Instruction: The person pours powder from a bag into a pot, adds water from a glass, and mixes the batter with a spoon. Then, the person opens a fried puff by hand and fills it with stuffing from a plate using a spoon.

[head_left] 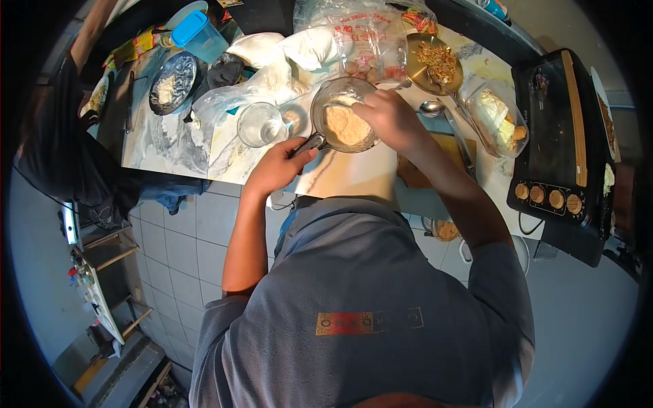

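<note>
My left hand (277,166) is closed round the dark handle of a round glass-like pan (317,112) near the counter's front edge. Pale, thick batter (347,126) lies inside it. Over the pan's right side is my right hand (386,117), its fingers bent together and blurred; what they hold, if anything, cannot be made out. An empty-looking clear glass bowl (258,125) stands left of the pan. To the right, a metal spoon (432,107) lies beside a brown board (415,170).
A pan of chopped food (435,62), a plastic tub (492,117) and a black oven (551,129) are on the right. Plastic bags (371,41) and a blue-lidded container (198,37) sit at the back. Another person (75,146) stands at the left near a dark bowl (173,81).
</note>
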`<state>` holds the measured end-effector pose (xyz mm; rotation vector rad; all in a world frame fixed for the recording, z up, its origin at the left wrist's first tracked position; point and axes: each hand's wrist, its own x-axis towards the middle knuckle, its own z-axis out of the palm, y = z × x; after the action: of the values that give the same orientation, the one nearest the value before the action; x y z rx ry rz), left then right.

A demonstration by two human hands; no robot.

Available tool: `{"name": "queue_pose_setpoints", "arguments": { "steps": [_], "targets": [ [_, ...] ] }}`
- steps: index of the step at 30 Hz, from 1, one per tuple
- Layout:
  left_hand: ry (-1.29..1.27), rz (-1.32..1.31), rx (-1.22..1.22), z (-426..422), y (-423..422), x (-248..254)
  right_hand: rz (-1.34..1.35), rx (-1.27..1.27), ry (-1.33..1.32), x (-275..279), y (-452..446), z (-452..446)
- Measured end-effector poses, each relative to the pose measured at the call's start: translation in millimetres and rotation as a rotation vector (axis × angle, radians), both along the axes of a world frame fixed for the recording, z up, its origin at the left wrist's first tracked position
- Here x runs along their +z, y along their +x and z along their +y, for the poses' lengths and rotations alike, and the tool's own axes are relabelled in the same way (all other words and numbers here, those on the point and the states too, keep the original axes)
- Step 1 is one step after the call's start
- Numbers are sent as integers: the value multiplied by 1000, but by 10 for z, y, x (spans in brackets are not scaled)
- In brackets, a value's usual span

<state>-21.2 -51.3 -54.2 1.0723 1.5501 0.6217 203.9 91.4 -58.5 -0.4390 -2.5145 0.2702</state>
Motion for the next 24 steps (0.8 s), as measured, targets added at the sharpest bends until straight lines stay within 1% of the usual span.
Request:
{"name": "queue_pose_setpoints", "arguments": {
  "steps": [1, 3, 4, 6, 7, 9, 10, 12, 13, 15, 16, 18, 19, 21, 22, 24],
  "targets": [
    [9, 17, -4, 4, 1, 3, 1, 4, 2, 10, 0, 6],
    [13, 37, -1, -3, -2, 3, -164, -123, 54, 58, 4, 2],
    [12, 39, 10, -6, 6, -3, -163, -120, 51, 93, 35, -1],
    [9, 38, 20, -14, 10, -26, -429, -184, -23, 181, 123, -8],
    [26, 47, 6, -16, 10, -41, -431, -183, -24, 220, 132, -31],
    [43, 53, -6, -22, 22, -43, -478, -237, -270, 275, 143, -71],
    [40, 52, -5, -24, 31, -22, -480, -234, -269, 279, 139, -69],
    [38, 54, -3, -28, 37, -12, -321, -175, -590, 285, 116, -65],
    [34, 55, 2, -30, 39, -15, -321, -174, -590, 303, 96, -90],
    [29, 57, 7, -33, 37, -26, -227, -255, -670, 352, 60, -162],
    [25, 58, -4, -33, 30, -32, -226, -255, -670, 324, 63, -155],
    [23, 62, -13, -29, 25, -44, -213, -372, -380, 227, 71, -123],
    [12, 59, -13, -31, 23, -48, -211, -370, -377, 211, 82, -125],
    [9, 62, -8, -34, 18, -56, -315, -398, -297, 207, 110, -140],
    [5, 44, 1, -37, 20, -59, -308, -394, -288, 223, 121, -145],
    [11, 34, 14, -34, 23, -40, -289, -270, -504, 252, 137, -182]
  ]
}}
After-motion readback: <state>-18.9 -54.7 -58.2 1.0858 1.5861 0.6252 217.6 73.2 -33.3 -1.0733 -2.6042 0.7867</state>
